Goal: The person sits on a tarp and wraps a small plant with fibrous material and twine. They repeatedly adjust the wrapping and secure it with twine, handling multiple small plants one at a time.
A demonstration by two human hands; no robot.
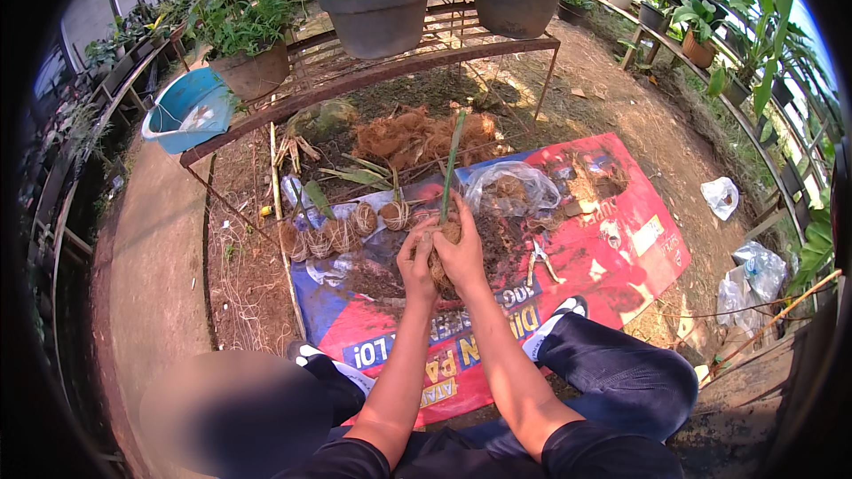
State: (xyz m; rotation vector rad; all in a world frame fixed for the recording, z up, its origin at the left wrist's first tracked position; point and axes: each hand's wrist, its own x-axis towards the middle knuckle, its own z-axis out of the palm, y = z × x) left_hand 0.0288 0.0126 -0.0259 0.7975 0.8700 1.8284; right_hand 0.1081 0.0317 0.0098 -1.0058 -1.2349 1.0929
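Note:
Both my hands are wrapped around a fibrous brown ball of coconut husk (pixel 451 233) with a green plant stem (pixel 453 156) standing up out of it. My left hand (pixel 418 254) grips it from the left and my right hand (pixel 464 247) from the right, the thumbs close together. Under them dark soil (pixel 496 239) is scattered over a red and blue printed tarpaulin (pixel 639 279). To the left sit several string-wrapped root balls (pixel 342 234), some with leaves. Right of my hands lie pruning shears (pixel 543 261), their handles spread. A clear plastic bag (pixel 511 187) holding brown fibre lies beyond.
A heap of loose coconut fibre (pixel 413 135) lies behind the tarpaulin. A rusty metal rack (pixel 373 83) carries potted plants, with a blue basin (pixel 190 110) at its left end. Loose string (pixel 249 293) trails on the ground at left. Plastic bags (pixel 755 273) lie at right.

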